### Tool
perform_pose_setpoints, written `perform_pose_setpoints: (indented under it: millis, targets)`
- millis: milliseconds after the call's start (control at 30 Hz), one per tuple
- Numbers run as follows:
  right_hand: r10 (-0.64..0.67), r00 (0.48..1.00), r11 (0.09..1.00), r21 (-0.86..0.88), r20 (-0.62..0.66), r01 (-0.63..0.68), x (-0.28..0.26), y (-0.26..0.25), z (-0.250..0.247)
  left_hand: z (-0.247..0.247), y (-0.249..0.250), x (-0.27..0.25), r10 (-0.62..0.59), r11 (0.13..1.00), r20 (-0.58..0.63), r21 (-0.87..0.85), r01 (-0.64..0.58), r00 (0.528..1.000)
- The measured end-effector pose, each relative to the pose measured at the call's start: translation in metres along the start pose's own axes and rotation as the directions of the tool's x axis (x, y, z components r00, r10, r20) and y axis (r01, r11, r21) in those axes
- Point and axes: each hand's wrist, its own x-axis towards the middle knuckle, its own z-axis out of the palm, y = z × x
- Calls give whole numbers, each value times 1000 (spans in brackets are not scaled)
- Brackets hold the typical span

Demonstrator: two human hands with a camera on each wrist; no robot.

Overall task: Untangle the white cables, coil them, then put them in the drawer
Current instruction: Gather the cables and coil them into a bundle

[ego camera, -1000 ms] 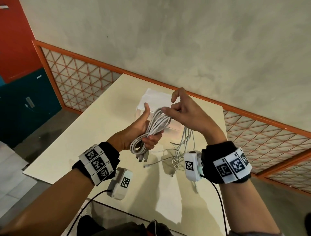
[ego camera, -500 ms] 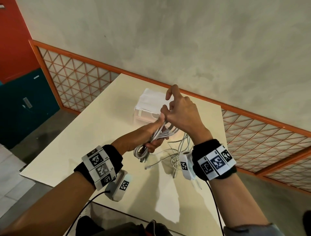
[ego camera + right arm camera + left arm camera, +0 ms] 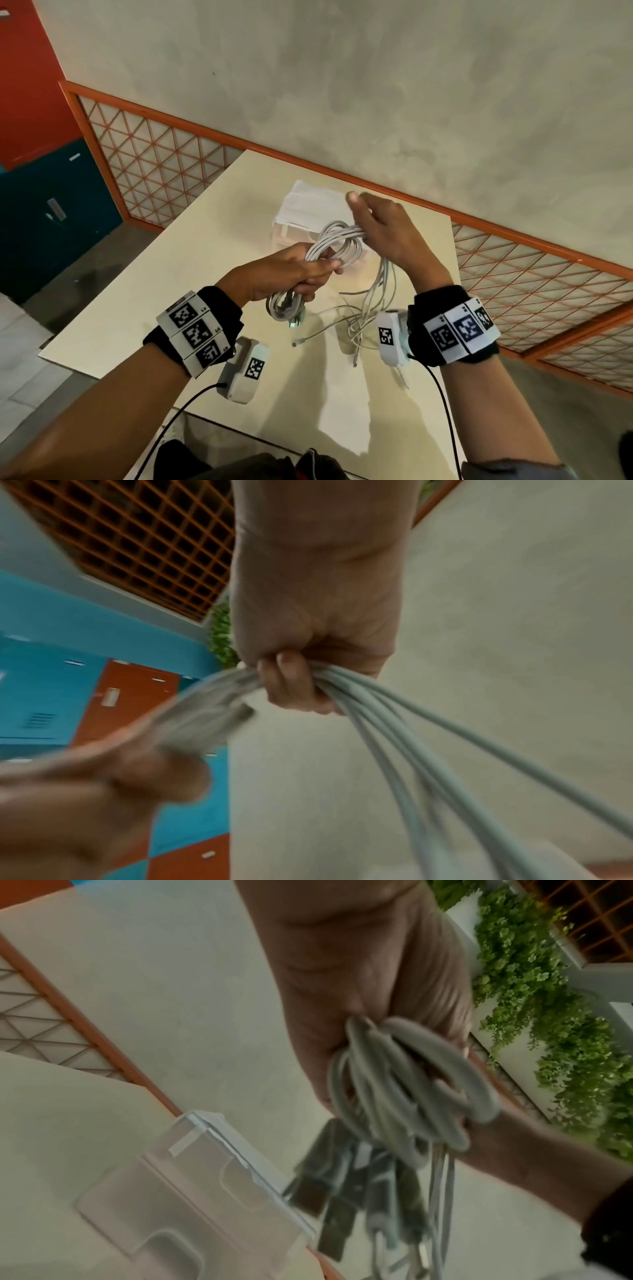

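A bundle of white cables (image 3: 334,245) is held above the cream table (image 3: 178,274). My left hand (image 3: 301,270) grips the coiled part (image 3: 404,1096), with USB plugs (image 3: 329,1199) dangling below it. My right hand (image 3: 376,229) grips several strands (image 3: 369,696) where they wrap over the coil, forefinger raised. Loose cable tails (image 3: 363,318) hang down from the right hand onto the table. The small white drawer box (image 3: 308,209) stands behind the hands, shut as far as I can tell; it also shows in the left wrist view (image 3: 192,1199).
An orange lattice railing (image 3: 164,161) runs along the table's far and left sides, against a grey wall. Blue and red lockers (image 3: 51,192) stand at the left. Bare tabletop lies left of and in front of the hands.
My right hand swung round over the coil from its near side to the right, laying a turn of cable around it. The left hand kept its grip on the coil.
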Motion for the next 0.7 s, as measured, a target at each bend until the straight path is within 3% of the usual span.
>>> perform_pose_setpoints:
  millis: [133,300,567,700]
  targets:
    - [252,966,923,287,61,-258,-14,28,4,-13,1,-3,113,990,-92,-70,-119,989]
    - [264,956,832,472,126,-292,-34,31,31,-15,-7,0,162,983,-150,-57,-172,975]
    - [322,941,806,491,107,-331,-34,-1,60,0,-16,21,199,965,-358,-93,-247,912]
    - [328,939,846,410,106,-341,-30,1,59,2,-20,23,242,967,-427,34,-252,871]
